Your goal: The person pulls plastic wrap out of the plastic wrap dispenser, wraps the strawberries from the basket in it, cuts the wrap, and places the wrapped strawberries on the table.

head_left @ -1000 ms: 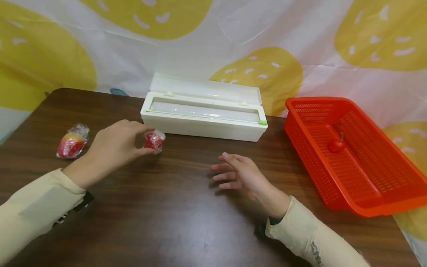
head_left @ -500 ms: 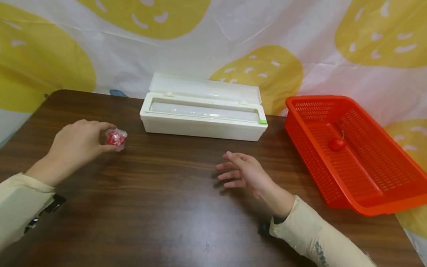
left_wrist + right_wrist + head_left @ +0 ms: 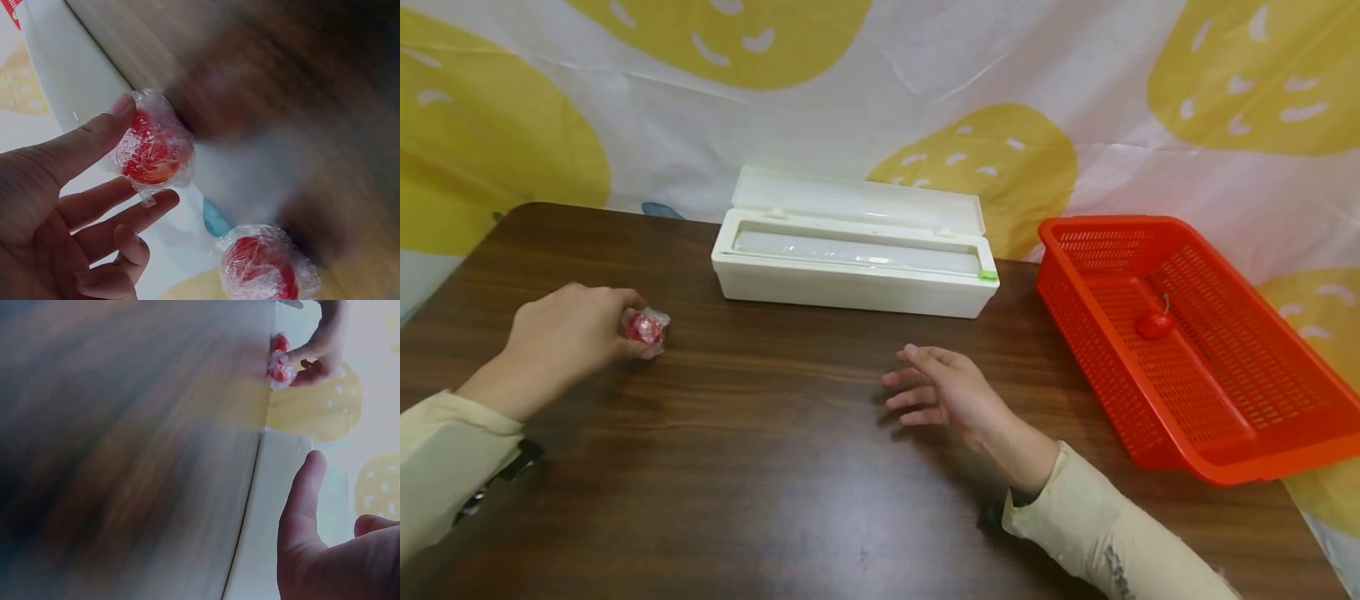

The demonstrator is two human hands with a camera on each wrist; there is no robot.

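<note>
In the head view my left hand [image 3: 561, 337] pinches a red fruit wrapped in clear film [image 3: 645, 327] at the left of the table. The left wrist view has the thumb against this wrapped fruit [image 3: 156, 150], with fingers behind it. A second film-wrapped red fruit [image 3: 259, 269] lies close by; in the head view the left hand hides it. My right hand [image 3: 951, 392] is held over the middle of the table, fingers loosely spread and holding nothing. Behind both hands stands a white cling film box [image 3: 850, 283], its lid up and the roll showing.
A red plastic basket [image 3: 1101, 358] stands on the right, with one unwrapped red fruit [image 3: 1153, 325] with a stem inside. The brown wooden table [image 3: 760, 467] ends at a patterned cloth [image 3: 820, 125] hanging at the back.
My left hand has moved left with the wrapped fruit and then come down slightly. It now covers the other wrapped fruit, visible a second ago. My right hand has barely moved.
</note>
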